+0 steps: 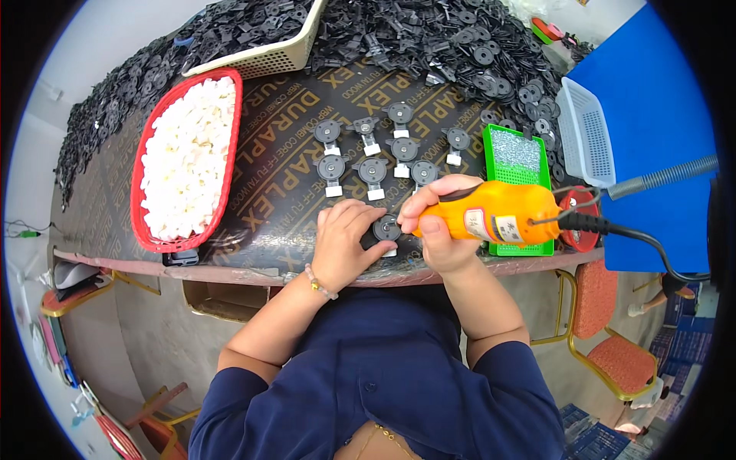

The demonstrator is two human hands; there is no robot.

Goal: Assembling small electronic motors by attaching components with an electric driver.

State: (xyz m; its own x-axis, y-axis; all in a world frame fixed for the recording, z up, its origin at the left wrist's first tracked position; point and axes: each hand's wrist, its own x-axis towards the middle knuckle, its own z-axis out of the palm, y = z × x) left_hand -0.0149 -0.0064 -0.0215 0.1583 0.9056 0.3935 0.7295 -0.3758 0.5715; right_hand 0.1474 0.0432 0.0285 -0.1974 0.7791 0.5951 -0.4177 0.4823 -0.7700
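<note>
Left hand (346,244) pinches a round black plastic part with white base (387,229) at the worktop (261,230) near edge | right hand (441,230) grips an orange electric screwdriver (491,213) on it | finished, by judgement: eight like parts (373,170) in two rows | remaining: large black heap (460,46) | one red oval basket of white pieces (188,153), one green screw tray (517,153).

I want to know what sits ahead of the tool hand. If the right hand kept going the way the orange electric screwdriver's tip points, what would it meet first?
The right hand aims the orange electric screwdriver leftward, its tip at the black round part steadied by the left hand. That part comes first, then probably the left hand's fingers; depth is unclear.
</note>
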